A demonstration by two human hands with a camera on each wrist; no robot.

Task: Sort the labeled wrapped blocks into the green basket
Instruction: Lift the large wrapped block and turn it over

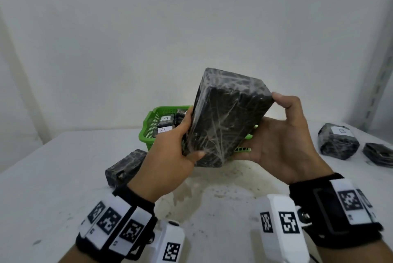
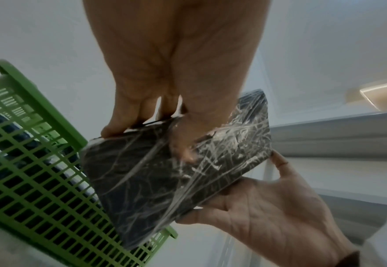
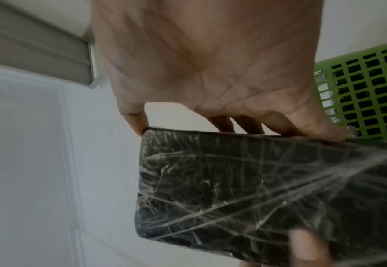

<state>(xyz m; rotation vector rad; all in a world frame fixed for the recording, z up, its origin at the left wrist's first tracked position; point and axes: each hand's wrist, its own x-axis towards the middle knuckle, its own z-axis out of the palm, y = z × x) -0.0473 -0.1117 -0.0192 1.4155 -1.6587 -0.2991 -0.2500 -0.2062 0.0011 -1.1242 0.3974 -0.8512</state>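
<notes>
I am holding one wrapped block (image 1: 225, 120) up in both hands, tilted, above the near side of the green basket (image 1: 148, 126) that sits at the middle of the worktop (image 1: 53, 177). My left hand (image 1: 170, 152) is curling round its lower left edge, thumb pressed on the near face; my right hand (image 1: 282, 141) is cradling it from beneath, thumb tip hooked on the upper right corner. No label is showing on the faces toward me, so I am probably turning it to find one. It looks stiff and boxy, and needing both hands suggests some weight. The crinkled clear film will likely be slick, so gripping across the edges and corners seems safer than pinching a flat face. Blocks marked "A" (image 1: 164, 129) are already lying in the basket. Another block (image 1: 125, 167) is lying on the worktop just left of my left hand, and a labelled block (image 1: 338, 141) is sitting well off to the right.
</notes>
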